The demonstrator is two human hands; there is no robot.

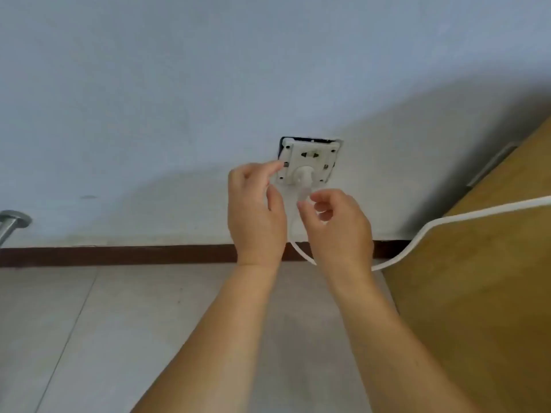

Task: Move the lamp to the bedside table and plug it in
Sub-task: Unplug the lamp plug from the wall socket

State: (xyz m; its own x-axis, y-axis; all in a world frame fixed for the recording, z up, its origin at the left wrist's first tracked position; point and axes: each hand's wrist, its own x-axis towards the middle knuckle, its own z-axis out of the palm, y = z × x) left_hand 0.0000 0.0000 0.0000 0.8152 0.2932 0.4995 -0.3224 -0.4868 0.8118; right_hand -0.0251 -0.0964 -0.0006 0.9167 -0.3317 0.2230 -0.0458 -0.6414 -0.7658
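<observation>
A white wall socket sits low on the pale wall. A white plug is seated in its lower outlet. The white lamp cord drops from the plug, passes behind my right hand, and curves up to the right over the wooden bedside table. My left hand is at the socket's left edge, its forefinger touching the plate and its fingers apart. My right hand is just below the plug, thumb and forefinger pinched on the cord's stiff neck. The lamp itself is out of view.
A dark brown skirting board runs along the foot of the wall above a pale tiled floor. A metal tube end shows at the left edge. The table's side stands close to the right of the socket.
</observation>
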